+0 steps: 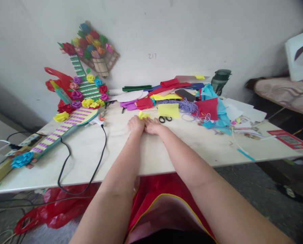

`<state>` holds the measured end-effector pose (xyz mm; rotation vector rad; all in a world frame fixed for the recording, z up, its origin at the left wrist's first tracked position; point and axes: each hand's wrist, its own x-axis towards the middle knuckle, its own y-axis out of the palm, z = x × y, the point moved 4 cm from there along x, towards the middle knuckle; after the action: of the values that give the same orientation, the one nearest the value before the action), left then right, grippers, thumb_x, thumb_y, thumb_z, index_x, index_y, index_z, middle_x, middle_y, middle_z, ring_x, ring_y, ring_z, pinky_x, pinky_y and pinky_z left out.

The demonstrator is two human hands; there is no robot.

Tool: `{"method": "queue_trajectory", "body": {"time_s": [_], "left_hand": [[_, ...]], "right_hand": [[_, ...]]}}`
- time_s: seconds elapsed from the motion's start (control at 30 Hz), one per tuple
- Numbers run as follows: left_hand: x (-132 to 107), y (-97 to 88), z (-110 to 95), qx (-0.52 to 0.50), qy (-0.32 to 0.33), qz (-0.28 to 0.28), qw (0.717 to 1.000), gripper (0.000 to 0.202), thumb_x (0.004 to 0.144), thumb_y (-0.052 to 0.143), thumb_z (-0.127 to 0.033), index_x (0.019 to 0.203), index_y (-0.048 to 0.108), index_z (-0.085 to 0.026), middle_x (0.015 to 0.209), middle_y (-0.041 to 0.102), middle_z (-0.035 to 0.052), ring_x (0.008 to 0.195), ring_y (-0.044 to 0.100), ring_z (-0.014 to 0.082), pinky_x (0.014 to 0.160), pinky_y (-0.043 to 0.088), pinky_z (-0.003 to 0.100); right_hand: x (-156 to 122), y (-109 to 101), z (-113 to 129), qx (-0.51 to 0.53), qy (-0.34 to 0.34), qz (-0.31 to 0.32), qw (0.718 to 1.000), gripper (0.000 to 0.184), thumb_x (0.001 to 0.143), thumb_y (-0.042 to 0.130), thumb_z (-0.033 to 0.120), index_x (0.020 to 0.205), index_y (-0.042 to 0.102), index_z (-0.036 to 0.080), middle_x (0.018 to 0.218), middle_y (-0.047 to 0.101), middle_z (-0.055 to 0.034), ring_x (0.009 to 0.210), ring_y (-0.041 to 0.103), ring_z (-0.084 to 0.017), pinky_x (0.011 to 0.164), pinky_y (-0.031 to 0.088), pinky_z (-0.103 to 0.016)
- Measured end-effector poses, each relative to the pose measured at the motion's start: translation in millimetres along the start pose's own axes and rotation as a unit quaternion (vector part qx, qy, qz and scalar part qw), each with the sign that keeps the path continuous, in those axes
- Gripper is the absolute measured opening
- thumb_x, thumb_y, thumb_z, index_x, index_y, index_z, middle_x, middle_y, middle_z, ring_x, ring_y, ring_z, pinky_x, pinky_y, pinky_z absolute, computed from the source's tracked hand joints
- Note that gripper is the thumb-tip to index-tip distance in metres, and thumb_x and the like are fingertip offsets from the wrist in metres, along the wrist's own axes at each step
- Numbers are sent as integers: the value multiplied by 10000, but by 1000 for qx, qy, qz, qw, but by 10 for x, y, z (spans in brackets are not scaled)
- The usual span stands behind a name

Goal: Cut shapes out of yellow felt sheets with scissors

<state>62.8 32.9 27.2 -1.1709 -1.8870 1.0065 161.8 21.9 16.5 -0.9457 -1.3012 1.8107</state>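
Note:
Close together over the table, my left hand (136, 124) and my right hand (151, 126) meet at a small crumpled piece of yellow crepe paper (143, 115). The fingers of both hands are closed on it, though the fingertips are partly hidden. Just right of my right hand lie black-handled scissors (165, 119), their blades covered by a flat yellow crepe paper sheet (168, 110).
Folded coloured paper, a purple string tangle (188, 106), a phone (186, 95) and a green bottle (220, 82) line the back. At left stand a flower-decorated craft piece (89, 88) and a glue gun (96, 120), its black cord (104, 145) looping over the front edge.

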Motion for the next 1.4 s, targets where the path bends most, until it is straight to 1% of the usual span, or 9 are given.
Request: {"method": "queue_trajectory", "body": {"time_s": [0.3,0.57,0.67,0.73,0.83,0.93,1.03,1.17,1.4], "left_hand": [[-6,26,-36,73,55,7,996,296,850,436,-261,1128,505,-184,1067,656,175,1007,624,281,810,455,367],[2,-6,42,16,33,-15,999,256,852,477,-318,1075,532,-205,1058,661,147,1018,618,272,824,452,355],[50,-21,114,-60,25,-40,997,238,842,499,-338,1038,548,-214,1006,677,111,1003,625,246,823,458,324],[99,-22,169,-142,22,-58,988,246,823,529,-359,1012,562,-205,991,683,95,973,636,226,810,468,296],[165,8,218,-310,25,-63,948,291,785,573,-331,1029,570,-172,1008,688,89,919,653,194,763,494,259],[185,44,199,-445,38,-51,893,350,763,588,-293,1081,560,-151,1045,685,91,904,661,181,752,514,254],[160,60,147,-506,48,-39,860,376,749,602,-279,1092,557,-132,1058,683,110,899,667,187,757,526,265],[130,85,92,-513,63,-28,856,388,730,631,-301,1073,571,-128,1025,691,114,885,671,199,743,533,275],[133,147,82,-508,60,5,859,381,696,671,-334,1012,625,-126,975,703,108,890,672,228,750,538,306]], "right_hand": [[45,14,-61,12,-3,-15,1000,619,928,253,375,1501,183,153,1570,134,-45,1452,47,-224,1154,26,-501],[44,-32,-90,36,-15,-8,999,620,939,254,437,1497,203,170,1570,131,-34,1451,55,-228,1150,50,-488],[80,-115,-173,121,9,-74,990,574,951,238,390,1474,283,157,1546,231,-59,1432,179,-198,1150,142,-407],[98,-181,-279,208,42,-150,966,567,954,222,380,1458,318,137,1515,311,-83,1391,294,-178,1119,240,-340],[108,-226,-432,367,70,-224,900,574,959,187,438,1433,362,166,1447,431,-86,1274,468,-181,1022,384,-329],[102,-208,-492,526,76,-223,817,631,943,207,532,1379,427,133,1325,552,-130,1079,618,-187,875,494,-305],[79,-193,-431,608,46,-191,769,649,917,290,584,1278,534,103,1108,676,-151,927,676,-205,825,521,-338],[51,-187,-327,654,6,-185,734,517,869,504,506,1181,612,107,979,721,-128,888,689,-218,870,508,-386],[65,-132,-339,722,64,-207,657,414,789,663,348,1098,639,73,898,733,-125,794,704,-215,793,551,-369]]}}
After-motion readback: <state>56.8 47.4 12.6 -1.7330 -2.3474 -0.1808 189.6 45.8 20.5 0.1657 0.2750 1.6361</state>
